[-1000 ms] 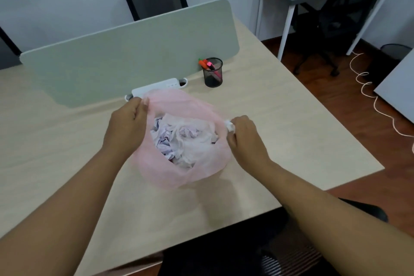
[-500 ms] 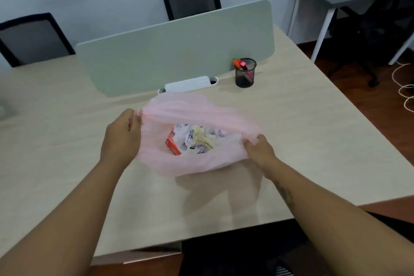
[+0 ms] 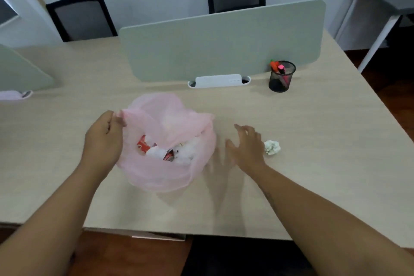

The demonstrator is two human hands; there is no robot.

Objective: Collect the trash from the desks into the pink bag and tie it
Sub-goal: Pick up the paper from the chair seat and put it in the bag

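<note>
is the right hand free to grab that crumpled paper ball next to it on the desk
Probably yes. The right hand is open and empty, and the paper ball lies just beside it on bare desk with nothing between. The left hand holds the pink bag.

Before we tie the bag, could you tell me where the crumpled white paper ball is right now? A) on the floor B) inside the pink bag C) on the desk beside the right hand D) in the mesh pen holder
C: the paper ball lies on the desk just beyond the open right hand, outside the pink bag.
</note>
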